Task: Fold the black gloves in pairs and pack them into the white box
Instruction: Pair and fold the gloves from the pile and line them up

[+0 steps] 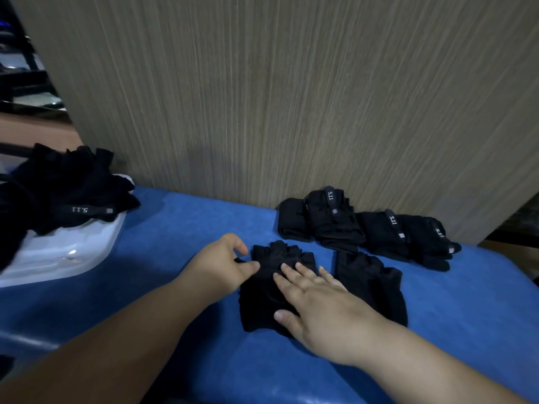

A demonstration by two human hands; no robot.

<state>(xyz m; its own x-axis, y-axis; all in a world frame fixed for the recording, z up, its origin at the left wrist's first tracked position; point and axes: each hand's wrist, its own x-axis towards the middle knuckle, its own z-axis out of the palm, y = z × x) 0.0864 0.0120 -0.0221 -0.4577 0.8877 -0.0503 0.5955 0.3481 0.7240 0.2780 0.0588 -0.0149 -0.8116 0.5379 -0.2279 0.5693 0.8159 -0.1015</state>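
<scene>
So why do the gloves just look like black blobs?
Head view: dim light makes the black near glove lose its folds; only the white logos on the far gloves stand out; glare glints on the box; the whole picture is a bit soft.

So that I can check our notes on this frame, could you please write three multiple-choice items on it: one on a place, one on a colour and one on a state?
1. Where on the table does the white box stand?
A) far left B) middle C) far right
2. What colour is the table's top?
A) green B) blue C) grey
3. How does the right hand lie?
A) clenched in a fist B) lifted clear of everything C) flat, fingers straight, on the middle glove

Key: 1 A, the box sits at the left edge with heaped gloves on it; 2 B, the covering is plainly blue; 3 C, the palm and straight fingers rest on the glove.
</scene>
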